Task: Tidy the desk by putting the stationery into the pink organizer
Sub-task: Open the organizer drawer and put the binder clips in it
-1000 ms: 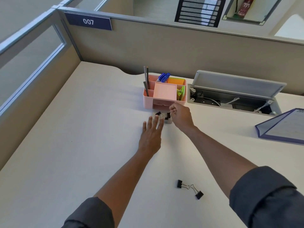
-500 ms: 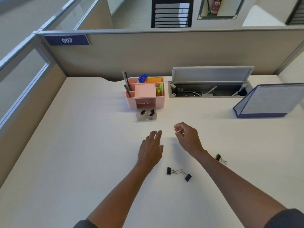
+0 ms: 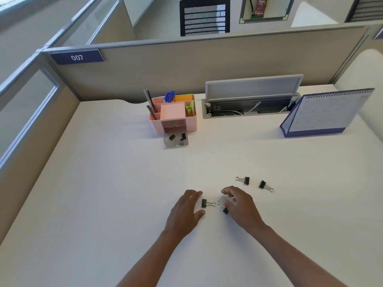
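Head view. Binder clips on the white desk (image 3: 103, 183), four loose, all well short of the pink organizer (image 3: 173, 118) that sits toward the partition. Nearest pair lies between the hands: left clip (image 3: 205, 203) has its long axis running left-right, black body to the left, wire handles pointing right; right clip (image 3: 223, 207) lies on a diagonal, black body nearer the person, handles pointing up-left toward the first clip's handles, the two sets of loops almost meeting. Further right of the organizer's line, two more: one clip (image 3: 244, 180) with handles pointing left, another clip (image 3: 264, 185) with handles pointing right and slightly toward the person.

Left hand (image 3: 185, 212) rests palm-down on the desk just beside the left clip, fingers straight and loosely together, thumb out toward it, holding nothing. Right hand (image 3: 241, 206) hovers over the right clip, fingers loosely curved and spread, tips just at the clip's body; cannot tell whether they touch it.

Clear drawer (image 3: 176, 139) stands pulled out in front of the organizer, a few black clips inside. Organizer compartments hold pencils (image 3: 150, 104), blue pens (image 3: 169, 96), something green. To the organizer's right, an open cable hatch (image 3: 251, 96), then a standing calendar (image 3: 327, 112). Nothing lies between the loose clips and the drawer.
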